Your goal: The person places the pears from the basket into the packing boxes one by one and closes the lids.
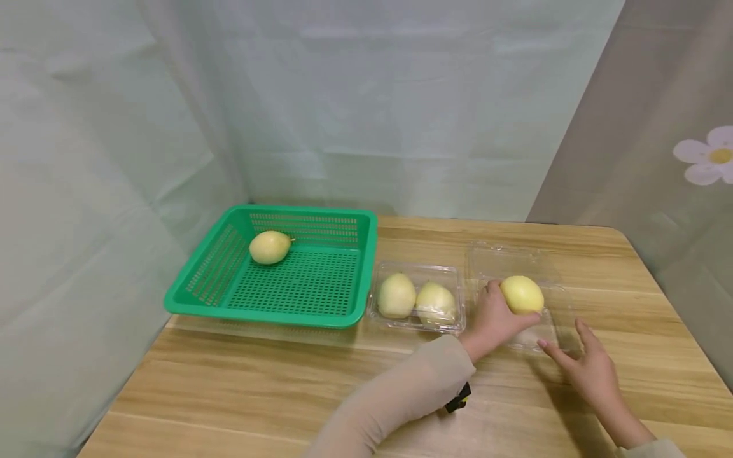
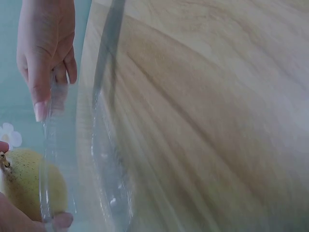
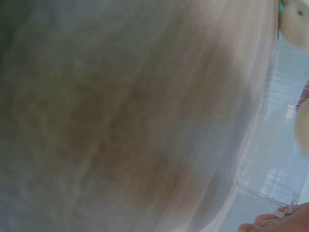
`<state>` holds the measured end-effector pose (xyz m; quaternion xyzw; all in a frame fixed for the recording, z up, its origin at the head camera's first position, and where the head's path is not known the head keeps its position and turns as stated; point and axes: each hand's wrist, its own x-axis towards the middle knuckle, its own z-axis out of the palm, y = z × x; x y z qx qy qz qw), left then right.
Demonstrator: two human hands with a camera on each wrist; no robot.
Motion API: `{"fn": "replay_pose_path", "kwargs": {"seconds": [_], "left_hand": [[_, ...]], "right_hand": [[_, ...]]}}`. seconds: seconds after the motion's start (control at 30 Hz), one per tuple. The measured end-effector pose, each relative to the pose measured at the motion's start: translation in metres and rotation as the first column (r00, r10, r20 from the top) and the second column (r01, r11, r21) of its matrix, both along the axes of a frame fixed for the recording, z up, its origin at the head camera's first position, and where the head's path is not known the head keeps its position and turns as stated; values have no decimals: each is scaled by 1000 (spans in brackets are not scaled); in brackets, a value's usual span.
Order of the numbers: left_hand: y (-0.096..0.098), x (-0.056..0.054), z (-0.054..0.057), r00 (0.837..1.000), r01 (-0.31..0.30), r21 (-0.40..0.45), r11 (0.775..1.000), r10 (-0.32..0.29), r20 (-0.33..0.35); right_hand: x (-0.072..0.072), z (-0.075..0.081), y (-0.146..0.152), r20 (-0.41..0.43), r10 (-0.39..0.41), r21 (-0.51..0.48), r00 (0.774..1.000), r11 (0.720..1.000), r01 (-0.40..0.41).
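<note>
My left hand [image 1: 497,321] grips a yellow pear [image 1: 522,294] over the right-hand clear plastic box [image 1: 539,334], whose lid [image 1: 504,261] is folded back. In the left wrist view the pear's short stem and speckled skin show at the lower left, partly behind clear plastic. My right hand [image 1: 592,369] holds the near right corner of this box, thumb along the front and fingers at the side. In the right wrist view its fingers [image 3: 277,221] meet the box's corner.
Left of the open box, a second clear box [image 1: 417,268] contains two pears [image 1: 396,296]. A green basket [image 1: 366,267] farther left has one pear [image 1: 269,247] inside. A small black object [image 1: 458,399] lies by the left sleeve. Curtains [image 1: 401,114] hang behind the wooden table [image 1: 240,381].
</note>
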<state>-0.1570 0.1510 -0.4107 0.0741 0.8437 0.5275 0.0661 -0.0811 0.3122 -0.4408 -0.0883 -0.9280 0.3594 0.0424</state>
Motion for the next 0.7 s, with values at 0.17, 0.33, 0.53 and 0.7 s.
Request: {"fn": "replay_pose_path", "kwargs": {"seconds": [0.17, 0.33, 0.53, 0.7], "left_hand": [[9, 2, -2, 1000, -16, -52, 999, 16, 4], [18, 1, -2, 1000, -24, -84, 996, 26, 17], [24, 1, -4, 999, 1, -97, 995, 5, 54], [28, 2, -6, 999, 18, -90, 996, -14, 44]], "right_hand": [[0, 1, 0, 4, 7, -6, 1000, 1000, -7], [1, 2, 1, 27, 9, -6, 1000, 1000, -9], [1, 3, 0, 31, 13, -11, 999, 1000, -12], [1, 2, -1, 3, 11, -10, 1000, 1000, -11]]}}
